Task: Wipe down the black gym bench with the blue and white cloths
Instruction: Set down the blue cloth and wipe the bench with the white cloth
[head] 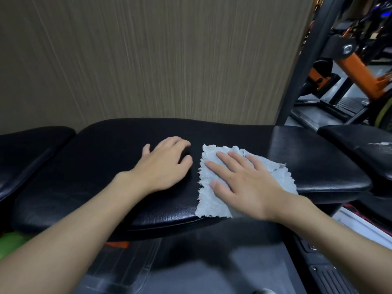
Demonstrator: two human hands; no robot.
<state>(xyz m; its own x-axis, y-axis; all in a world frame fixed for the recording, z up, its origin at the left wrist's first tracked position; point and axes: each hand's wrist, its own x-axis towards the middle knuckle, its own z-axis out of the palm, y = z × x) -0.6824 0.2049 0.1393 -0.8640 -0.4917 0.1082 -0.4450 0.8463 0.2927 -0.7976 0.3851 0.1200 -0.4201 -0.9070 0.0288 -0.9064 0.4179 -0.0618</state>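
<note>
The black gym bench [95, 166] stretches across the middle of the view, its long pad in front of me. A pale blue-white frayed cloth [209, 200] lies flat on the pad's right part, reaching the near edge. My right hand [244, 179] presses on the cloth with straight, spread fingers. My left hand [163, 166] rests on the bare pad just left of the cloth, fingers loosely curled and holding nothing. Only this one cloth is in view.
A second black pad [314, 162] adjoins on the right, another pad [27, 147] on the left. A brown wall [148, 60] stands right behind the bench. A black upright post [305, 60] and orange gym machine [360, 73] are at the right. Dark floor lies below.
</note>
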